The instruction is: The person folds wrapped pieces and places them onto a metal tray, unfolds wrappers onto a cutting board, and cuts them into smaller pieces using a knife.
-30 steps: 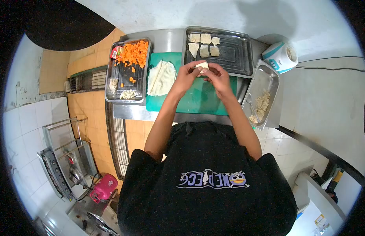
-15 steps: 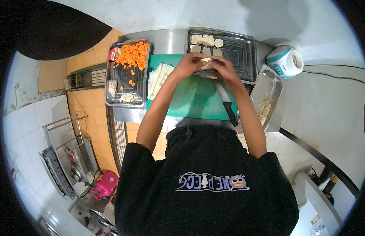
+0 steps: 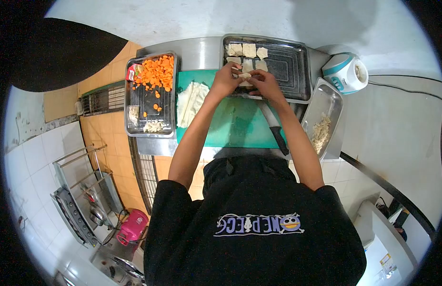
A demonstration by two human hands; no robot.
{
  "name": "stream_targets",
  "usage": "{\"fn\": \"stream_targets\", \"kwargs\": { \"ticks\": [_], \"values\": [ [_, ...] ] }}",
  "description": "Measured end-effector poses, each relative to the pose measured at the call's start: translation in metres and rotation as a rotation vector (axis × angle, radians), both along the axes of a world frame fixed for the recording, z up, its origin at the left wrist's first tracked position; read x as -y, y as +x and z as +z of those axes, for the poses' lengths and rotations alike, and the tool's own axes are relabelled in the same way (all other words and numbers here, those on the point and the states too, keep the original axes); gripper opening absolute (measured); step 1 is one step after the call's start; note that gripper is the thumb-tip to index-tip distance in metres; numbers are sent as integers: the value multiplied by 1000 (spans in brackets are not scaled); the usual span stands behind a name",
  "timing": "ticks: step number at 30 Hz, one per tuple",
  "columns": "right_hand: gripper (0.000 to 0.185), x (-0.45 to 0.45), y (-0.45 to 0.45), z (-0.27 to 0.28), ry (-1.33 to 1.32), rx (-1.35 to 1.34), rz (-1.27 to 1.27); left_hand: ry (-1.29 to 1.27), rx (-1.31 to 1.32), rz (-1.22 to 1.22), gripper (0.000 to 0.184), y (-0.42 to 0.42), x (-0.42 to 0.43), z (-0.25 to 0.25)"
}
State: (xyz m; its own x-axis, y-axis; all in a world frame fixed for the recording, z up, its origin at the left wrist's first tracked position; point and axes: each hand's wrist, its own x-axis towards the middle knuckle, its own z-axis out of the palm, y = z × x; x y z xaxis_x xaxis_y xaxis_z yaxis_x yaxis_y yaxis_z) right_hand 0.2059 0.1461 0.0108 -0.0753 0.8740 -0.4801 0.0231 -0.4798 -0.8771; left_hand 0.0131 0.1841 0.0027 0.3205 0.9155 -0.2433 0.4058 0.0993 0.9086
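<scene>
My left hand (image 3: 226, 82) and my right hand (image 3: 267, 86) meet at the near edge of a dark metal tray (image 3: 290, 76). Pinched between their fingertips is a small pale wrapper-like piece (image 3: 245, 76), partly covered by the fingers. Similar flat, squarish pale pieces (image 3: 249, 50) lie in rows in the tray's left part. Below the hands is a green cutting board (image 3: 230, 131). A black-handled knife (image 3: 278, 137) rests on its right side, close to my right forearm. Folded pale sheets (image 3: 192, 104) lie at the board's left, beside my left forearm.
On the left, a metal tray (image 3: 135, 102) holds chopped orange carrots (image 3: 156, 71), a red packet and pale bits. To the right, a steel pan (image 3: 331, 102) contains a crumbly pale mixture (image 3: 321, 133). Behind it stands a white-and-teal container (image 3: 345, 74).
Both hands stay together on the pale piece, lowered slightly, with small finger movements. The whole view has shifted a little as the head moved.
</scene>
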Motion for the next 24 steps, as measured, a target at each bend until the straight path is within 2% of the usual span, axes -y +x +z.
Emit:
{"fn": "stream_targets", "kwargs": {
  "ticks": [3,5,6,8,17,24],
  "values": [
    [32,-2,-4,-10,-19,20,7,4,-103,31,47,-2,4,14],
    [33,-5,-6,-21,27,106,46,221,-186,31,42,-4,6,14],
    [34,-6,-7,-21,71,195,83,223,-188,30,42,-5,7,14],
    [35,-7,-9,-22,57,181,74,284,-199,63,37,-5,6,15],
    [38,-10,-11,-28,-18,149,109,212,-281,-110,35,-18,-3,26],
    [34,-19,-19,-33,-40,174,198,266,-383,-146,32,-23,-7,26]
  ]
}}
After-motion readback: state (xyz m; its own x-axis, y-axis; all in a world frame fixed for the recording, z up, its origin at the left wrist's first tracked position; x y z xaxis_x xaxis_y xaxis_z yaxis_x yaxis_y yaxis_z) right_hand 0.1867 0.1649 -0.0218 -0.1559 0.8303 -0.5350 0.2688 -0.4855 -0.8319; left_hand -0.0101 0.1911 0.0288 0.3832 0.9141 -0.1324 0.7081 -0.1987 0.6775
